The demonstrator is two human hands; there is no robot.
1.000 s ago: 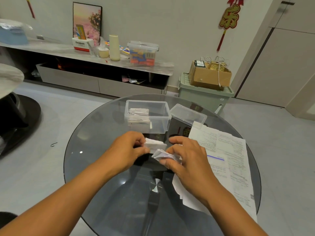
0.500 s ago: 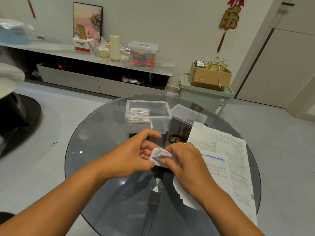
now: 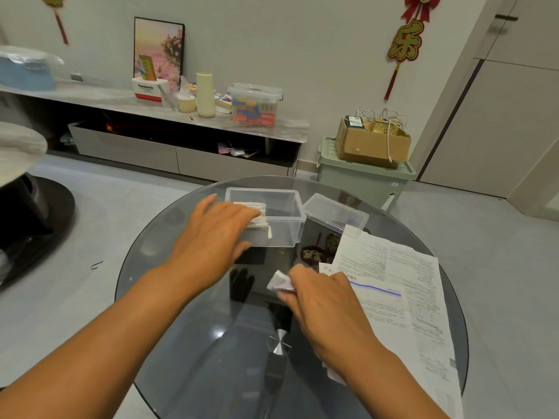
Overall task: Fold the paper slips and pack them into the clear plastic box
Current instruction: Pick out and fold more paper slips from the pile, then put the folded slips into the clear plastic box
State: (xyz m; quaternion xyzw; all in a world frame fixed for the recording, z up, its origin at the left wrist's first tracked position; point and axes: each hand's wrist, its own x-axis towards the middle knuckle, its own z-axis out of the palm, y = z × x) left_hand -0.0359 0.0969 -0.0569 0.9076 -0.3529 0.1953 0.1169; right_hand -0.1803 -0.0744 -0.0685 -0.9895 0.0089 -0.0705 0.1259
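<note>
Your left hand (image 3: 211, 234) reached into the left end of the box (image 3: 284, 216), its grip hidden, beside folded slips (image 3: 260, 220), while your right hand (image 3: 320, 300), nearer you than the box, pinched a crumpled slip (image 3: 279, 282) above the tabletop (image 3: 193, 343).

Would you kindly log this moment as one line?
left hand: at clear box | right hand: pinches folded slip | lid: off

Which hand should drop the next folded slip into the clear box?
Right. The right hand already pinches the folded slip, a short way in front of the clear plastic box. The left hand is over the box's left end, on the packed slips.
</note>
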